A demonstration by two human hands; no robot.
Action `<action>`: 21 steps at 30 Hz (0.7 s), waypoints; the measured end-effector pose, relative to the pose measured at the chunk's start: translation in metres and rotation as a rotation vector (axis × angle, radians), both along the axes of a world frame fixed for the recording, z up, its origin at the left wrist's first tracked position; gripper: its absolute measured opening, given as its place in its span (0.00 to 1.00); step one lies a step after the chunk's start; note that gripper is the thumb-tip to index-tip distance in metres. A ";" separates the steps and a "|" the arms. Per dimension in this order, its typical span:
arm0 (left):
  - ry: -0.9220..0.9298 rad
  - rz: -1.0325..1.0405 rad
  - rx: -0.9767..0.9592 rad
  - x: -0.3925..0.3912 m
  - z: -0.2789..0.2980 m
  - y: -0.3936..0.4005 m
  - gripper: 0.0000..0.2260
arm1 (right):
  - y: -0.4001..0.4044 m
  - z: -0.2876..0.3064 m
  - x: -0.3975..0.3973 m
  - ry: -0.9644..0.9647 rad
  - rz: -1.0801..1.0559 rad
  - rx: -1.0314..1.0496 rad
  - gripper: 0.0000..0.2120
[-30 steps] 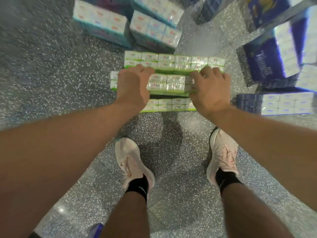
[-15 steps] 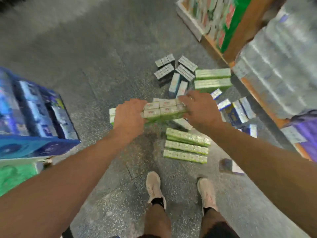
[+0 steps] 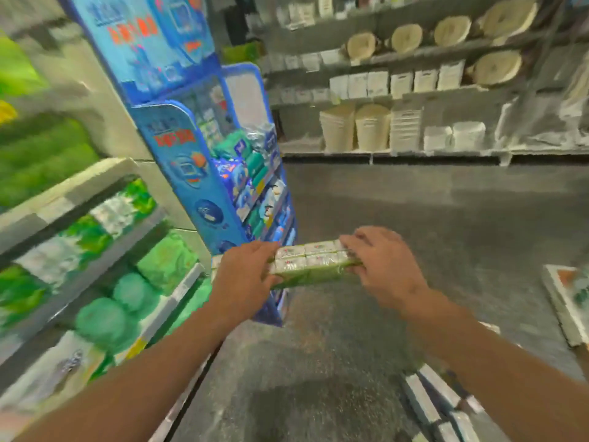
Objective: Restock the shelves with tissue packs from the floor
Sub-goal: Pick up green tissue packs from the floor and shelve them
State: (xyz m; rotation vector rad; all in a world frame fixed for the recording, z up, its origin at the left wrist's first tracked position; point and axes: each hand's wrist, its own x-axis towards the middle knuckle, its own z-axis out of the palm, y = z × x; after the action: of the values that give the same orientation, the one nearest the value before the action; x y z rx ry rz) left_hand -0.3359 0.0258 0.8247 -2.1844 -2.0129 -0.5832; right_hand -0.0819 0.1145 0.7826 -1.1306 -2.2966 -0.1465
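A: What are the hands doing?

B: Both grip one long green tissue pack [image 3: 314, 262], held level in the air above the grey floor [image 3: 414, 218]. The left hand [image 3: 243, 279] curls round its left end, and the right hand [image 3: 382, 266] clasps the right end, fingers over the top.

A: Where is the pack in the shop?

B: In the aisle, just in front of a tall blue display stand [image 3: 204, 148]. The shelves [image 3: 95, 250] on the left hold green and white packs, blurred. They are near the pack but not touching it.

A: Anything else?

B: More packs [image 3: 439, 406] lie on the floor at lower right. Far shelves [image 3: 414, 97] across the aisle carry white and cream goods, too blurred to name.
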 end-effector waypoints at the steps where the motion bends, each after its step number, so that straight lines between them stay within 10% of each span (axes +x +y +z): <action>1: 0.004 0.051 0.017 -0.024 0.012 -0.008 0.27 | 0.005 0.013 -0.028 0.004 0.054 0.024 0.26; 21: 0.137 0.601 0.270 -0.423 0.147 -0.090 0.26 | 0.042 0.165 -0.524 0.147 0.594 0.256 0.21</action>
State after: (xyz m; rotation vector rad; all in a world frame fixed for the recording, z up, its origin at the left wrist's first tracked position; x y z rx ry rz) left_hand -0.7588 -0.0640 0.9716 -1.3321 -2.2040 -0.5559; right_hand -0.6056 0.1563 0.9481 -0.2972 -2.2956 -0.1167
